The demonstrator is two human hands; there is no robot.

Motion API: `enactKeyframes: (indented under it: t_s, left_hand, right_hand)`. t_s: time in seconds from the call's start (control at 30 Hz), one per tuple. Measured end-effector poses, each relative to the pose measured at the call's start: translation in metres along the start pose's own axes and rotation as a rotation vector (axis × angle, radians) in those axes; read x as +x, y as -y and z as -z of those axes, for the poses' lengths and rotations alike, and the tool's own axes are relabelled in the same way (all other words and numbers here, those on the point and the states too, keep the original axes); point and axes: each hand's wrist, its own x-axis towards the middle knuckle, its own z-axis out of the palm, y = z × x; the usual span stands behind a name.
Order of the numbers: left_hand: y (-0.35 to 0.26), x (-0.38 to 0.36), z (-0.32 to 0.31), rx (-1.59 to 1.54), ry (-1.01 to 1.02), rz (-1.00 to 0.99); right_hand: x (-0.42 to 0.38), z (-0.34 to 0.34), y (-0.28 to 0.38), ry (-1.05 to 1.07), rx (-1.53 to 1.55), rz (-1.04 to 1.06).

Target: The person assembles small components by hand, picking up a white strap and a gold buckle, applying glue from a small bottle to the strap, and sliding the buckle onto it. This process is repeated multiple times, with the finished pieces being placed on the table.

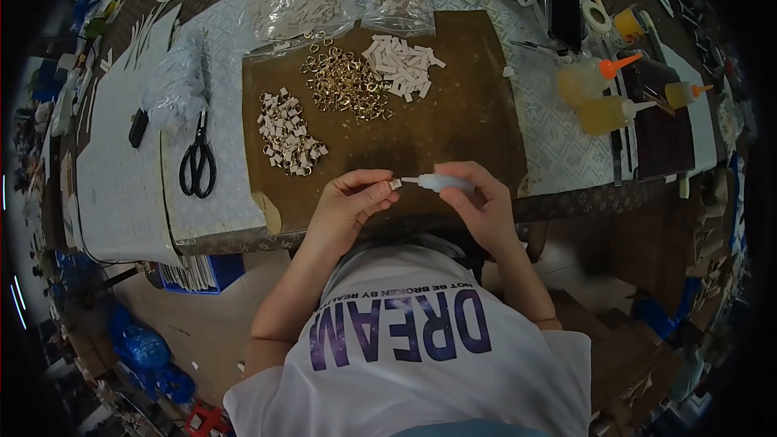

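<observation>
Tab point(396, 184): located at the fingertips of the left hand point(350, 204), above the near part of the brown mat point(453, 142). The left grip is clamped on the tab, thumb against fingers. The pinch leaves the side facing the bottle exposed, probably to give the nozzle access.

Bottle point(443, 183): held in the right hand point(487, 209), with the grip closed around its body. It lies nearly level, its nozzle point(411, 180) directed at the tab. Holding the bottle by the body probably allows both aiming and squeezing. Whether the nozzle touches the tab cannot be determined. Both hands are close together in front of the torso, which likely steadies the alignment.

Mat layout: the joined pieces point(290, 136) form a pile at the left, with metal visible among them. The gold rings point(344, 85) lie beyond the hands, beside the pale strips point(402, 69). Separate piles likely simplify picking by type.

Surroundings: on the tabletop point(227, 206), shears point(197, 166) lie left of the mat. The yellow bottles point(607, 115) are at its right, apparently set aside from the working area but within reach.
</observation>
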Motion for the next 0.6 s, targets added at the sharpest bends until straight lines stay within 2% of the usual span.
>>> enactKeyframes:
  t_s: [0.07, 0.17, 0.3, 0.4, 0.6]
  left_hand:
    - [0.001, 0.001, 0.000, -0.032, -0.010, 0.023]
    - [-0.001, 0.001, -0.001, -0.024, -0.009, 0.010]
    - [-0.001, -0.001, -0.003, 0.037, -0.020, -0.024]
    - [-0.002, -0.001, -0.005, 0.087, -0.022, -0.030]
    - [-0.002, -0.002, -0.007, 0.140, -0.028, -0.042]
  right_hand:
    - [0.001, 0.005, -0.014, -0.027, 0.313, -0.140]
    - [0.007, 0.011, -0.032, -0.080, 0.690, -0.175]
    - [0.009, 0.020, -0.044, -0.090, 0.812, -0.104]
    - [0.014, 0.021, -0.041, -0.079, 0.745, -0.040]
    - [0.020, 0.019, -0.038, -0.194, 0.314, 0.083]
